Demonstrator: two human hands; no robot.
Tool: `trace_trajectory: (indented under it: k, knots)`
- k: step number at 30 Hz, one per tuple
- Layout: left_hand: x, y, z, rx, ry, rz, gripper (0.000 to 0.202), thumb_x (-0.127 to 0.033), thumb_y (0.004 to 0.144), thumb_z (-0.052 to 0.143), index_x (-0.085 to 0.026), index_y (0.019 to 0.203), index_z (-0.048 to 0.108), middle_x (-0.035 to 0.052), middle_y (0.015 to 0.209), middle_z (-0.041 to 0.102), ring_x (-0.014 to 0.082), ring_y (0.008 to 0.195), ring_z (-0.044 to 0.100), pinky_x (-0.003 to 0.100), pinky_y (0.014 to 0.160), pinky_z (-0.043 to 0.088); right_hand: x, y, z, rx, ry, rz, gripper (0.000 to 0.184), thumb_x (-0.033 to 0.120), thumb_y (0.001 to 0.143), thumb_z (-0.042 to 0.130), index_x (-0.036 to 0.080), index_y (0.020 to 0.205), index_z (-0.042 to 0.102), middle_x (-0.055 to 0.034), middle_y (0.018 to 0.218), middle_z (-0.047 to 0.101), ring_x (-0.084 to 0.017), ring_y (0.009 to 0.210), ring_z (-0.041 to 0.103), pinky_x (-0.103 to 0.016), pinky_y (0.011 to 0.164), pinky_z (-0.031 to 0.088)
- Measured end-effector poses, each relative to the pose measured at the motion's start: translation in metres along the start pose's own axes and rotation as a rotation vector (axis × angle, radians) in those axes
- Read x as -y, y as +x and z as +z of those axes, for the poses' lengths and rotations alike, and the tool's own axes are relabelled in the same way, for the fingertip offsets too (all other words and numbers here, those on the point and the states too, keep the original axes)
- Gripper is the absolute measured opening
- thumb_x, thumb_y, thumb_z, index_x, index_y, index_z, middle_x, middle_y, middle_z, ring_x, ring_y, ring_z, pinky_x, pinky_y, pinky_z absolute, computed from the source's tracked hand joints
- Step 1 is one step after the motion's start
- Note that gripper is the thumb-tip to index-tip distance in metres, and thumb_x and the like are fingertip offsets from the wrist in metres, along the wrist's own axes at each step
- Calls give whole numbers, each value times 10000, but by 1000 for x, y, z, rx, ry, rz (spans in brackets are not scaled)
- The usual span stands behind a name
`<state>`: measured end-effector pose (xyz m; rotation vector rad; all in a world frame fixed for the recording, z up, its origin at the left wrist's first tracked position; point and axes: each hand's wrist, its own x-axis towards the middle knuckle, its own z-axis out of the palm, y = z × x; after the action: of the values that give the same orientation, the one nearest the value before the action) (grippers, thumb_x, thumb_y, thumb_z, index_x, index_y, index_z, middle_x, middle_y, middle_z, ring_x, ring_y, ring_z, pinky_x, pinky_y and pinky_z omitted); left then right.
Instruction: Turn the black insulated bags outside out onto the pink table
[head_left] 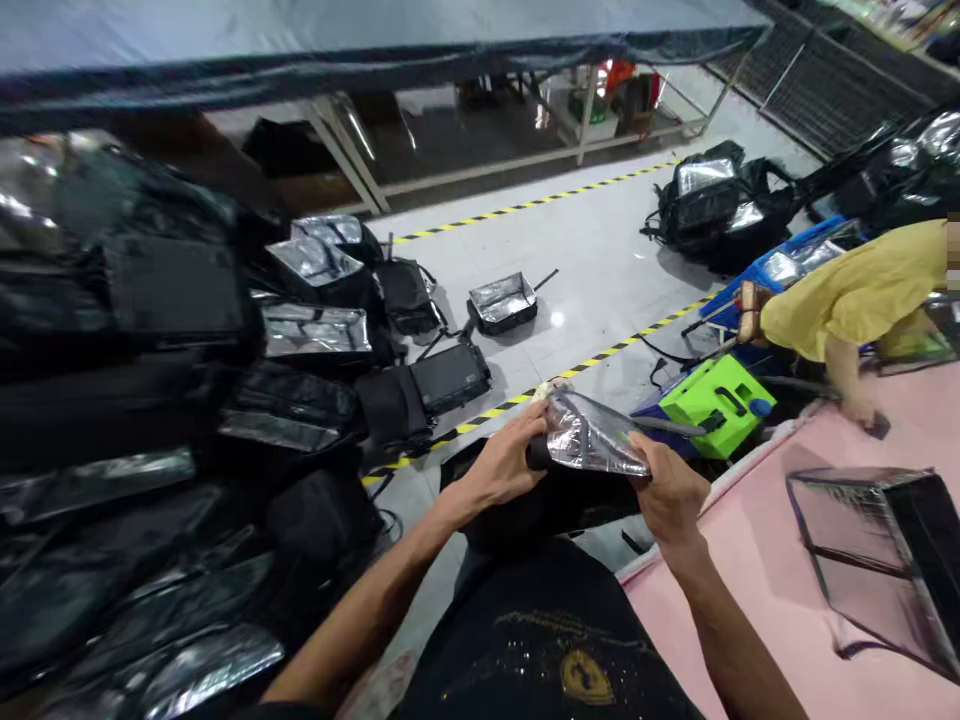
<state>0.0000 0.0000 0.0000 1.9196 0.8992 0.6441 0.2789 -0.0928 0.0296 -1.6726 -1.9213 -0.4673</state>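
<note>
Between my two hands is a black bag with a shiny silver lining (596, 440), held just in front of my body. My left hand (506, 460) grips its left edge, fingers wrapped over the rim. On the opposite edge, my right hand (667, 485) is closed around the lining's corner. The bag's lower black part is partly hidden by my hands and dark shirt. On the pink table (739, 590) to my right lies another black bag (874, 560) with clear panels and a silver inside.
Piled black bags (172, 290) cover the left side. A small silver-lined bag (504, 302) sits on the white floor beyond a yellow-black tape line (600, 355). At right, a person in a yellow top (862, 290) leans over the table near a bright green machine (716, 405).
</note>
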Motion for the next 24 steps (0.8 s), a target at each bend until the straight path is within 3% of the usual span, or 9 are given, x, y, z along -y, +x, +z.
trace_trajectory:
  k: [5, 8, 11, 17, 20, 24]
  knots:
    - [13, 25, -30, 155, -145, -131, 569, -158, 770, 720, -215, 1336, 742, 99, 1443, 769, 325, 1334, 729, 428, 1170, 564, 1, 35, 13, 54, -29, -34, 261, 350, 1200, 604, 196, 1193, 815, -38, 856, 829, -162, 729, 735, -310, 711, 418]
    - [37, 41, -42, 151, -162, -275, 642, -191, 683, 761, -196, 1325, 756, 64, 1274, 819, 342, 1234, 751, 450, 1130, 591, 0, 69, 35, 93, -37, -32, 370, 439, 1218, 543, 206, 1220, 830, -52, 825, 817, -173, 702, 702, -339, 672, 357]
    - [72, 53, -49, 118, -234, -351, 626, -271, 637, 832, -187, 1254, 765, 53, 1221, 821, 367, 1253, 726, 493, 1163, 583, 0, 108, 68, 225, -42, -19, 514, 589, 1209, 484, 207, 1222, 827, -65, 781, 793, -184, 672, 667, -360, 639, 286]
    - [150, 59, -45, -180, -344, -521, 717, -392, 584, 944, -155, 1220, 715, 86, 1173, 809, 373, 1149, 755, 533, 1085, 626, -2, 163, 167, 641, 35, 36, 665, 779, 1144, 444, 202, 1142, 774, -104, 857, 810, -223, 751, 711, -345, 655, 249]
    - [182, 67, -24, -257, -428, -509, 982, -455, 615, 1003, -181, 1469, 602, 151, 1383, 768, 397, 1344, 706, 567, 1192, 569, -17, 159, 228, 796, 119, 108, 636, 792, 1123, 503, 210, 1154, 758, -113, 922, 826, -250, 805, 729, -330, 683, 271]
    - [208, 79, 1, -239, -449, -415, 1307, -612, 638, 1033, -243, 1728, 412, 219, 1760, 498, 450, 1663, 441, 621, 1359, 390, -34, 132, 292, 911, 289, 282, 495, 664, 1174, 508, 235, 1179, 754, -84, 985, 833, -256, 869, 733, -312, 714, 321]
